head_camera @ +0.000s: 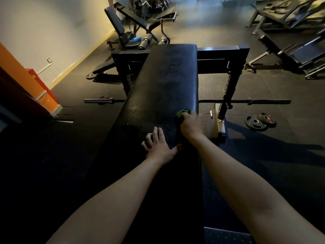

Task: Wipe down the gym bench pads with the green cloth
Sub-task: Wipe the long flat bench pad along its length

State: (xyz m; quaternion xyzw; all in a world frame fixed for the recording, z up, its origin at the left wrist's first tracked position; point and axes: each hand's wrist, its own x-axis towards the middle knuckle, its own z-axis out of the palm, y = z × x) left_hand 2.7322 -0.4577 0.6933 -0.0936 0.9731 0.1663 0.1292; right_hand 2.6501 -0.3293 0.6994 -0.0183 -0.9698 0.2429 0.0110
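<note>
Bench pad [163, 88]: black grained leatherette by look, slight sheen. Cloth [182, 113] in my right hand [191, 125]: soft green fabric. Barbell [263, 101]: dull grey metal. Floor [263, 81]: matt, dark.

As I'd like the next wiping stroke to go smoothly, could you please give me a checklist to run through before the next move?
1. Cloth held: the right hand grips the green cloth: ok.
2. Cloth on the surface: it sits on the bench pad, near the right edge: ok.
3. Stroke path to the left: the left hand rests flat on the pad just left of the cloth: not ok.
4. Far half of the pad: nothing lies on it: ok.
5. Which areas are wiped: too dark to judge: cannot tell.
6. Barbell: on the floor, off the pad: ok.
</note>
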